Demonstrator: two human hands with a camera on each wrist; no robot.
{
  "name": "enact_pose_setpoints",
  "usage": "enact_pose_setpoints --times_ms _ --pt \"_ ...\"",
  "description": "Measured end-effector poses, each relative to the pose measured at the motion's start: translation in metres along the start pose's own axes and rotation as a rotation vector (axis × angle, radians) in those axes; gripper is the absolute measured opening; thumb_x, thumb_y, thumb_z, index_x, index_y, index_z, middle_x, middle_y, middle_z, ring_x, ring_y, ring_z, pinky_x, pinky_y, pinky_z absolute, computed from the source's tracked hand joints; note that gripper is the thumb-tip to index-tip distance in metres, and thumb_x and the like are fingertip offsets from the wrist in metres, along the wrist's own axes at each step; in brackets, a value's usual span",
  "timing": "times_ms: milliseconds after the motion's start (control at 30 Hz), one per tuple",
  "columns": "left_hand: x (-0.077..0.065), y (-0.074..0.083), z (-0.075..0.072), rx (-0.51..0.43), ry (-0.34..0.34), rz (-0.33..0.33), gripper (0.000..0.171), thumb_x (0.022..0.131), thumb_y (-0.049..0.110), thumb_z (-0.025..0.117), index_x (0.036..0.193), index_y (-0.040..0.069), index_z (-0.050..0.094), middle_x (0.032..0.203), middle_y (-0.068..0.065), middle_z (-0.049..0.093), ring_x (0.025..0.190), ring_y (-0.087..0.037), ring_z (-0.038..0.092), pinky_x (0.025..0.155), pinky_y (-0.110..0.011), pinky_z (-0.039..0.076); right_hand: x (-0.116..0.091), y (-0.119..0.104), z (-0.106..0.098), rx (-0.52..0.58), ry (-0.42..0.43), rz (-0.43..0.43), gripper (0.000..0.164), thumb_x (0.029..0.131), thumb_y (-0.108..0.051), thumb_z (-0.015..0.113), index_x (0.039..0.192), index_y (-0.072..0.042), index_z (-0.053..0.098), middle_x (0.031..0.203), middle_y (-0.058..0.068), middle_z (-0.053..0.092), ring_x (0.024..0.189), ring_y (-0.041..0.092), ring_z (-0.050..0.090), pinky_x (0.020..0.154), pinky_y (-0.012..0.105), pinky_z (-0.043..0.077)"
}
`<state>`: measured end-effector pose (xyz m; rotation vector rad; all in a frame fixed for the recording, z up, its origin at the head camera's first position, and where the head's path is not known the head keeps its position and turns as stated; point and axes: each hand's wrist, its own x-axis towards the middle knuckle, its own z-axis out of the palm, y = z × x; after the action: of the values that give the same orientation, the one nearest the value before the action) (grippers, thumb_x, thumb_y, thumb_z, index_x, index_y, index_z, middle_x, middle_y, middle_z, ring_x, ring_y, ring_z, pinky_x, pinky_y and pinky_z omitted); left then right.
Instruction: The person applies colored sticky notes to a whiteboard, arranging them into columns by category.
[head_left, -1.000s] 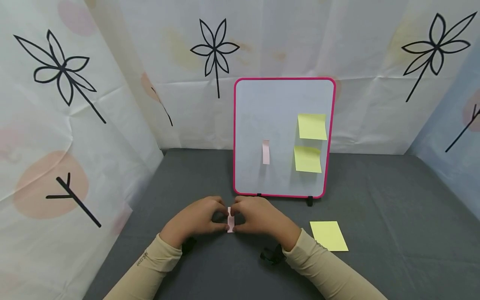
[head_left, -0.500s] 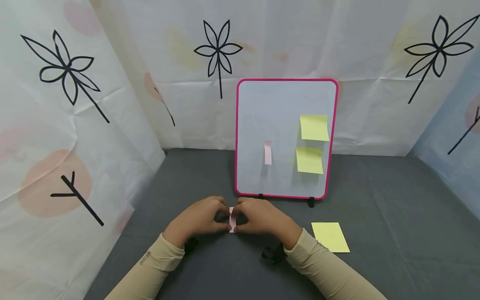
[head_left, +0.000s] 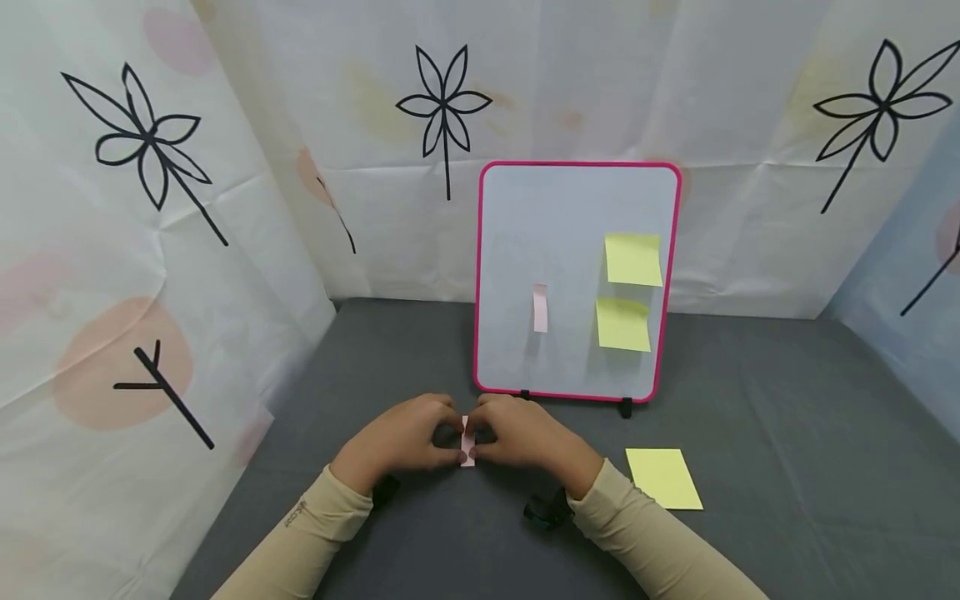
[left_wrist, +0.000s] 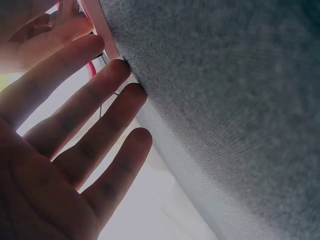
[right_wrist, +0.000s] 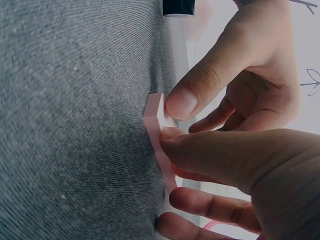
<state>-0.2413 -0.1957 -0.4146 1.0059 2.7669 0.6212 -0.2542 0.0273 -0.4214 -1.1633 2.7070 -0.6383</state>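
Observation:
On the grey table lies a narrow pink sticky-note pad point(head_left: 468, 457), between my two hands. My left hand point(head_left: 405, 437) holds it from the left with thumb and index finger; in the left wrist view its other fingers point(left_wrist: 95, 132) are stretched out. From the right, my right hand point(head_left: 525, 437) grips the same pad, its thumb point(right_wrist: 200, 150) on the upper face. Seen from the right wrist, the thick pink pad point(right_wrist: 154, 107) lies flat on the cloth. The tips of the index fingers are partly hidden.
Behind the hands stands a pink-framed whiteboard point(head_left: 570, 200) on small black feet. It bears a pink strip point(head_left: 540, 308) and two yellow notes point(head_left: 633, 260). A yellow sticky note point(head_left: 666, 479) lies on the table point(head_left: 787, 433) beside the right forearm.
The head view has shifted slightly, so everything appears a little farther right and lower. Both hands stay at the pink pad, their fingers moving only slightly.

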Motion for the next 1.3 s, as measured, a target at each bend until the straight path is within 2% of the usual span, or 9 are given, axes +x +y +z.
enact_pose_setpoints --times_ms 233,433,633,900,1033,1167,1300 --pt "0.001 -0.001 0.001 0.013 0.005 0.012 0.025 0.089 0.028 0.088 0.107 0.012 0.081 0.101 0.000 0.071 0.095 -0.017 0.068 0.087 -0.034 0.058 0.003 0.000 0.002 -0.010 0.031 0.019 0.012 0.093 -0.018 0.081 0.105 -0.017 0.083 0.099 -0.004 0.070 0.083 0.007 0.065 0.074 0.027 0.056" --pt "0.000 -0.003 0.002 0.005 0.018 0.029 0.019 0.091 0.015 0.082 0.109 0.013 0.081 0.103 -0.001 0.072 0.094 -0.017 0.068 0.086 -0.033 0.058 0.005 0.001 0.003 -0.029 0.070 0.005 0.009 0.096 -0.016 0.077 0.104 -0.017 0.082 0.094 -0.004 0.068 0.076 0.005 0.059 0.068 0.024 0.051" --pt "0.001 -0.004 0.002 0.028 0.044 0.035 0.019 0.091 0.013 0.083 0.110 0.012 0.079 0.105 -0.001 0.073 0.094 -0.016 0.069 0.084 -0.034 0.058 0.004 0.002 -0.002 0.002 0.098 -0.004 0.013 0.099 -0.013 0.072 0.107 -0.016 0.081 0.097 -0.003 0.070 0.082 0.008 0.060 0.071 0.026 0.053" --pt "0.003 -0.006 0.004 0.076 0.120 0.054 0.008 0.096 0.009 0.077 0.103 0.012 0.080 0.098 0.000 0.073 0.088 -0.015 0.070 0.080 -0.034 0.059 0.004 0.002 -0.005 0.048 0.058 -0.012 0.015 0.102 -0.013 0.068 0.110 -0.012 0.081 0.102 -0.001 0.072 0.088 0.009 0.064 0.079 0.029 0.056" --pt "0.004 -0.006 0.005 0.095 0.142 0.054 0.008 0.097 0.009 0.075 0.101 0.013 0.080 0.095 0.002 0.073 0.085 -0.012 0.069 0.078 -0.032 0.059 0.003 0.000 -0.008 0.054 0.045 -0.006 0.015 0.102 -0.025 0.071 0.107 -0.015 0.082 0.099 -0.002 0.071 0.081 0.006 0.060 0.071 0.025 0.053" --pt "0.004 -0.006 0.005 0.096 0.142 0.051 0.006 0.098 0.012 0.075 0.100 0.014 0.080 0.094 0.003 0.072 0.083 -0.011 0.068 0.076 -0.031 0.058 0.002 -0.004 -0.009 0.031 0.091 -0.024 0.017 0.096 -0.035 0.079 0.101 -0.019 0.081 0.094 -0.001 0.070 0.075 0.005 0.055 0.065 0.022 0.048" --pt "0.003 -0.006 0.006 0.101 0.152 0.064 0.003 0.098 0.012 0.076 0.096 0.013 0.079 0.088 0.002 0.070 0.078 -0.013 0.066 0.072 -0.030 0.056 0.002 -0.006 -0.008 0.002 0.174 -0.065 0.006 0.096 -0.024 0.079 0.097 -0.018 0.081 0.090 -0.003 0.069 0.074 0.005 0.055 0.065 0.020 0.048"
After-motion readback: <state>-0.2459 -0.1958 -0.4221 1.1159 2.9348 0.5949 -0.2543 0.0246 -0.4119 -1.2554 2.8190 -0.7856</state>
